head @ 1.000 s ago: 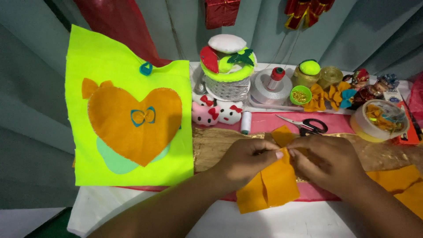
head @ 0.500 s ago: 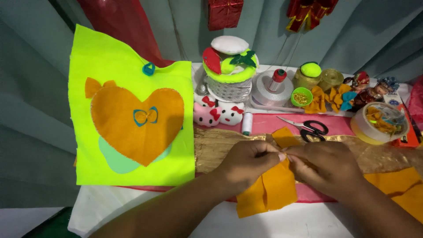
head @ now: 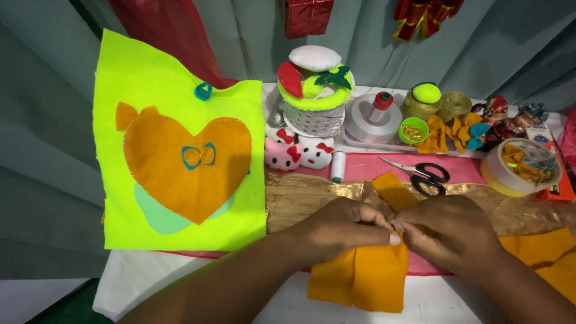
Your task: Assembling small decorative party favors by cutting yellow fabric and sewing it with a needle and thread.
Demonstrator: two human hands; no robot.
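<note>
At near centre of table: left hand (head: 345, 231) and right hand (head: 447, 234) pinch orange felt (head: 360, 273), fingertips closed on fold. Keep pinch tight, edges aligned; scissors (head: 423, 174) just beyond.

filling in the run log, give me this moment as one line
left hand: pinching orange felt piece | right hand: pinching same piece, fingers meeting | nearby: scissors, white thread spool, neon green panel with orange heart

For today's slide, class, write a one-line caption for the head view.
Two hands, left hand and right hand, pinch an orange felt piece beside a green heart cloth.
</note>
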